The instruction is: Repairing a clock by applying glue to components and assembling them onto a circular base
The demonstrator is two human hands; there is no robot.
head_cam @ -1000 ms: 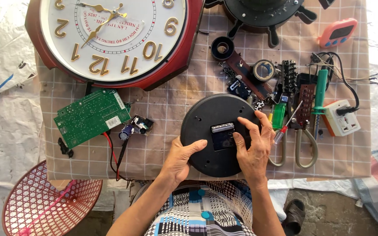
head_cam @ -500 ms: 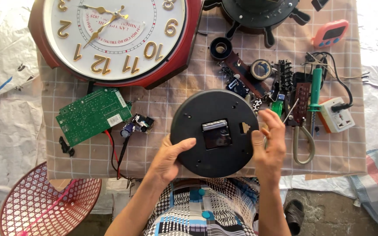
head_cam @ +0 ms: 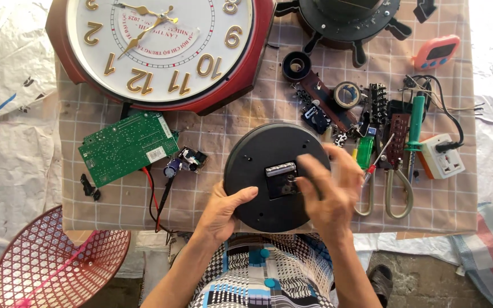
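Black clock back (head_cam: 258, 171) at table's near edge; left hand (head_cam: 223, 211) grips rim.

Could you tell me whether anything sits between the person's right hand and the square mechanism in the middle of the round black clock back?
Nothing visible does. The right hand, blurred, hovers at the clock mechanism, fingers at its edge, while the left hand grips the black clock back by its rim.

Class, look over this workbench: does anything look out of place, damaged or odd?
Yes. The green circuit board lies bare and askew, wires trailing off the table edge. The black round clock lies back-up between both hands, overhanging the edge.
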